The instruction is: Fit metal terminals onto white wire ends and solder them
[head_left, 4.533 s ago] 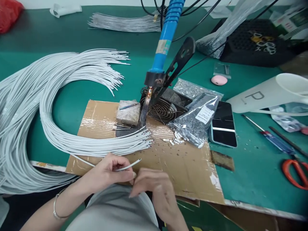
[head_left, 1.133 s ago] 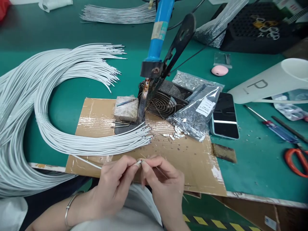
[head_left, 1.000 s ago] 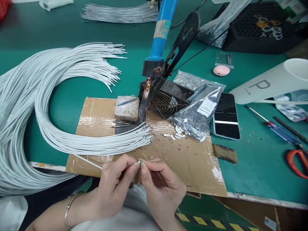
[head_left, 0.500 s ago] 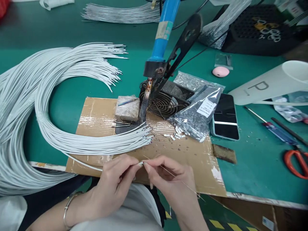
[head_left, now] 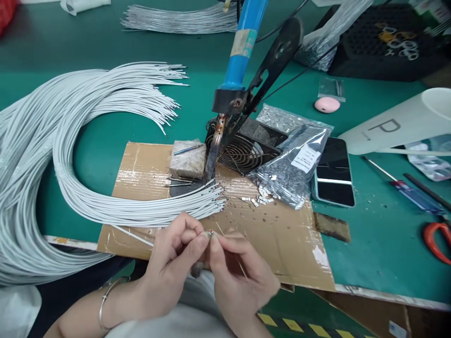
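Left hand: fingers pinched narrow on the tip of one white wire, which trails left over the edge of the cardboard sheet. Right hand: fingers closed thumb to forefinger on the same wire end, with a thin strand running down across the palm; what sits between the fingertips is too small to make out. Both hands meet just above the near edge of the cardboard, near the body. Just beyond lies a fanned row of wire ends, fed by the large wire bundle sweeping round the left of the tabletop. The soldering iron stands tilted in its holder, tip down near the fan grille; a bag of small metal parts lies to the right, loose pieces spilled beside it. Risk, as judged: the pinch is tiny, so a slip could drop the piece among the scattered bits; a forward reach could brush the iron's tip.
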`<act>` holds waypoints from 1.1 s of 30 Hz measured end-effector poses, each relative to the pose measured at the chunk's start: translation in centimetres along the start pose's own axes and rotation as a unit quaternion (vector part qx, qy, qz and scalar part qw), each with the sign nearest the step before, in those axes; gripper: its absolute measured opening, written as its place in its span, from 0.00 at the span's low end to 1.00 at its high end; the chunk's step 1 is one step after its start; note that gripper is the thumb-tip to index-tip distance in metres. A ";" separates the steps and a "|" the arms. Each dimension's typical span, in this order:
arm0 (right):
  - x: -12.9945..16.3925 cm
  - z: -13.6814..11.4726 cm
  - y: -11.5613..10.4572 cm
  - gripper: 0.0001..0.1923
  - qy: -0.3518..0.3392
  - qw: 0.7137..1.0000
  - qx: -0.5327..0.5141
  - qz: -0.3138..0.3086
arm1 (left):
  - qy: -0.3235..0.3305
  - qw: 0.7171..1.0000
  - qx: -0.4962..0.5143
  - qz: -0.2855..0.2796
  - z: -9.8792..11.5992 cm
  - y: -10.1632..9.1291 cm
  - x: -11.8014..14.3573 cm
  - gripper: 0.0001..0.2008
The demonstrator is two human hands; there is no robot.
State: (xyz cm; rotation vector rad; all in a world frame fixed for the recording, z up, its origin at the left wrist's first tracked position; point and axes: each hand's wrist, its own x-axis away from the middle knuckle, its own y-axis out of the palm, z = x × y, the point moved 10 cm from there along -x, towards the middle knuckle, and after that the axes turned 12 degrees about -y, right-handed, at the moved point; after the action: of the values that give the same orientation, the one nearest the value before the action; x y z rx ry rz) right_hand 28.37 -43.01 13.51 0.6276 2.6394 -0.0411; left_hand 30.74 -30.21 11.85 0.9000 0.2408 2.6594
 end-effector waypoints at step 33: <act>-6.2 3.7 -5.3 0.12 0.017 0.968 0.206 -0.141 | -0.030 0.991 -0.095 0.090 1.4 -2.8 -2.0 0.09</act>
State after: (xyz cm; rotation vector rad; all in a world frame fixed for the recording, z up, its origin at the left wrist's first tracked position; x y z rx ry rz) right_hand 32.54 -50.85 12.33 0.3723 2.7512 -0.6810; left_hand 33.75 -28.23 11.12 0.9790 -0.1131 2.7531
